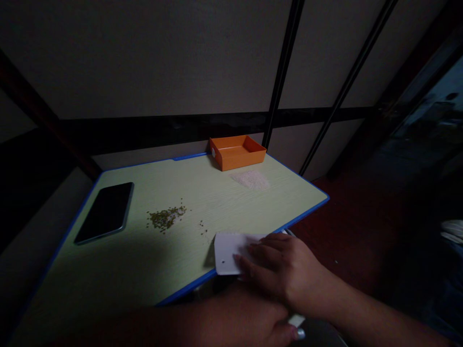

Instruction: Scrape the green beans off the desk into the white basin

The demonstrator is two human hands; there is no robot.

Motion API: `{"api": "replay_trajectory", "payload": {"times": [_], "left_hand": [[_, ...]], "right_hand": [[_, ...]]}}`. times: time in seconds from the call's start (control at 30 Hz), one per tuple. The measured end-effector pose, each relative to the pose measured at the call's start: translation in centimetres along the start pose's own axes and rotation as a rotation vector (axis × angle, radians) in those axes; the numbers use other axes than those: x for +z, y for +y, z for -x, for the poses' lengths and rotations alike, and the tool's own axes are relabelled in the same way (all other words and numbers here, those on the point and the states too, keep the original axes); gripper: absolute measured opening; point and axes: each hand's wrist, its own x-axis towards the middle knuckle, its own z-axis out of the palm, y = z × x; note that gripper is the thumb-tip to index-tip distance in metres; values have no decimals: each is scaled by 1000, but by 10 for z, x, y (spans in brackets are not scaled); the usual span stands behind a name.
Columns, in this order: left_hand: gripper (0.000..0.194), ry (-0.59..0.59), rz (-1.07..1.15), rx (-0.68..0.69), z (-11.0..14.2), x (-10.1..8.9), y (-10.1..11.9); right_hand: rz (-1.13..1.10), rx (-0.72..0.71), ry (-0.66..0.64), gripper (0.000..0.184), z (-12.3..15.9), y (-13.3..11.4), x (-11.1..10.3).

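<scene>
My right hand [284,265] is closed on a stiff white card [229,253], its fingers pressed over the card's right part. The card lies at the near edge of the pale green table [119,274] and juts a little past the blue rim. My left hand [258,313] crosses beneath the right one, below the table edge. Its thumb is bent beside a small pale edge of something, but most of its fingers are hidden. Several stray greenish-brown beans [202,226] lie just left of the card, near a loose pile of such beans [166,218] mixed with white grains.
A heap of white, rice-like grains [251,179] lies at the back right, before an orange open box [242,161]. At the left lies a dark phone [106,212]. Wall panels [173,62] stand behind the table. Dark red floor [347,231] shows at the right.
</scene>
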Motion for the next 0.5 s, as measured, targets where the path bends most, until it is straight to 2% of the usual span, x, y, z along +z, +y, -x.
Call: {"api": "replay_trajectory", "payload": {"times": [0.1, 0.2, 0.3, 0.37, 0.47, 0.5], "left_hand": [[43, 14, -38, 6, -2, 0, -1], [47, -3, -150, -7, -7, 5, -6], [44, -92, -304, -40, -16, 18, -16], [30, -142, -345, -49, -22, 29, -27], [27, -149, -362, -83, -31, 45, -43], [31, -147, -352, -103, -33, 50, -48]], "right_hand": [[28, 2, -37, 20, -6, 7, 8], [51, -2, -88, 21, -15, 15, 15], [77, 15, -167, 21, -26, 27, 21], [103, 51, -214, 22, -33, 38, 24], [150, 146, -249, 25, -44, 57, 29], [166, 188, -255, 27, -48, 64, 30]]}}
